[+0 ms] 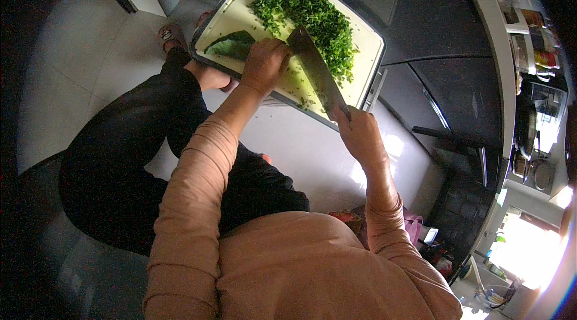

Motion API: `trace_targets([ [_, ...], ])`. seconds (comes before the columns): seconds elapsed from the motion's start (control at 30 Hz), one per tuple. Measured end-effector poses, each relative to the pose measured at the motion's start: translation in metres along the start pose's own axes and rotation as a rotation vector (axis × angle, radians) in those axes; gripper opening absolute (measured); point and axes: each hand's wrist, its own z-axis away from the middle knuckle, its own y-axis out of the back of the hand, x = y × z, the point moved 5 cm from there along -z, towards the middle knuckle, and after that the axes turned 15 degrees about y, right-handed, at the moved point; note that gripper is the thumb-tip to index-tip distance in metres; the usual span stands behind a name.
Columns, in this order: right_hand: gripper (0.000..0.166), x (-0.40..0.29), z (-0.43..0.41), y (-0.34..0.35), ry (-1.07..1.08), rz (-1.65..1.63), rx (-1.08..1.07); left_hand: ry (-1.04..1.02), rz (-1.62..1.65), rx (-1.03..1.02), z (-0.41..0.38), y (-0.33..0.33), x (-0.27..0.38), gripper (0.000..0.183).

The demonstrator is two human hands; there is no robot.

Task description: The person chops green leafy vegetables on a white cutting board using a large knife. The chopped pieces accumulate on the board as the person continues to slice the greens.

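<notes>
A dark-bladed cleaver [318, 69] is gripped by its handle in my right hand [359, 133]. Its blade slants across a pale cutting board [367, 65] with a dark rim. My left hand [266, 65] presses a green leaf [232, 45] against the board, fingers curled close to the blade. Part of the leaf is hidden under that hand, and its tip points left. Beyond the blade spreads a heap of finely chopped greens [311, 17]. Small green bits are scattered near the board's front edge.
Dark cabinets [451, 94] with metal handles stand to the right of the board. Above them runs a counter holding a pan [526, 130] and jars. Light floor tiles [288, 139] show below the board. A pink bag [412, 225] is behind my right forearm.
</notes>
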Motion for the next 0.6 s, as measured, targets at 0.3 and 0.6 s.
trace_targets([
  [0.3, 0.036, -0.021, -0.053, -0.009, 0.124, 0.052, 0.053, -0.003, 0.084, 0.019, 0.001, 0.002, 0.002, 0.009],
  [0.6, 0.035, -0.014, -0.05, -0.011, 0.123, 0.088, 0.013, -0.031, -0.047, 0.033, 0.004, 0.007, 0.005, 0.014],
])
